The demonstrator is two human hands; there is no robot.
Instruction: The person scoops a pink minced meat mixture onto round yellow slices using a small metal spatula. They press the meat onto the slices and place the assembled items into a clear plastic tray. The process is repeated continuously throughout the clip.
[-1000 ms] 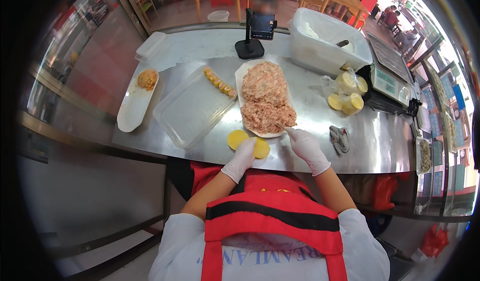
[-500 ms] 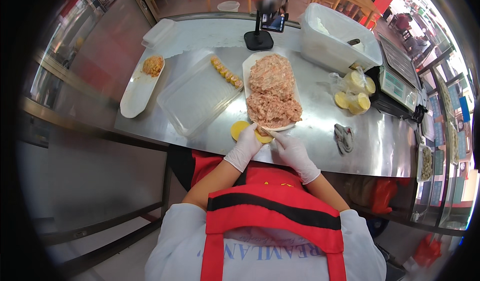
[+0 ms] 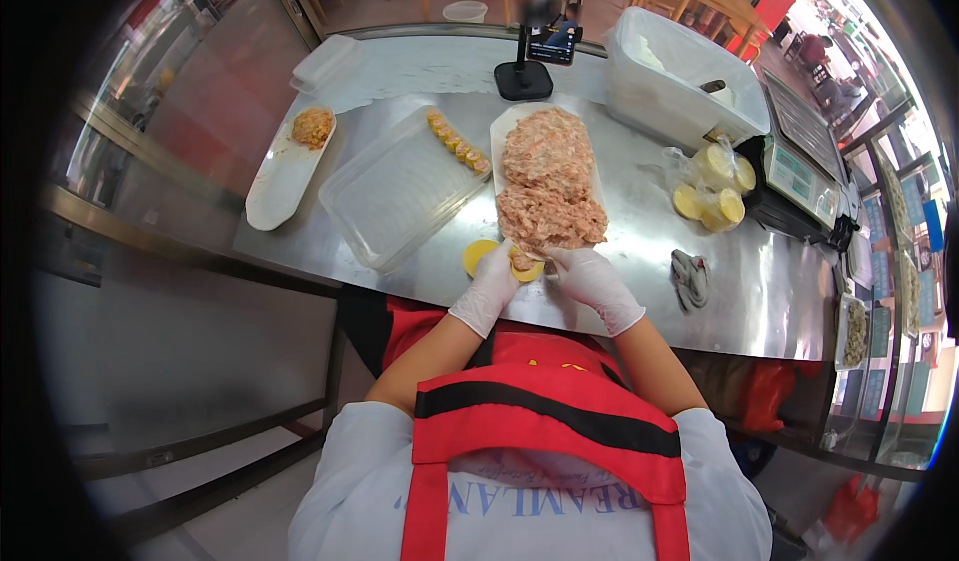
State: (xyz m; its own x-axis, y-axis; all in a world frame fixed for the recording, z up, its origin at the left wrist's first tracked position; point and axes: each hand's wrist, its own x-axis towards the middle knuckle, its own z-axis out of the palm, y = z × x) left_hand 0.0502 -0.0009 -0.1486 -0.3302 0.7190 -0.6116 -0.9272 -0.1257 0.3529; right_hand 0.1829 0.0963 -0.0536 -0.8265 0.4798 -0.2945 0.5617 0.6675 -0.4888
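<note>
Discs (image 3: pixel 479 252) — two yellow, hands (image 3: pixel 591 283) — two gloved

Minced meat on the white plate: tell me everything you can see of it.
The minced meat is a pink, coarse, moist-looking mass in two joined heaps: a larger, paler one at the far end and a smaller, rougher one nearer the person. It covers most of the white plate, with some rim showing. The gloved right hand is beside its near end; contact is unclear.
</note>
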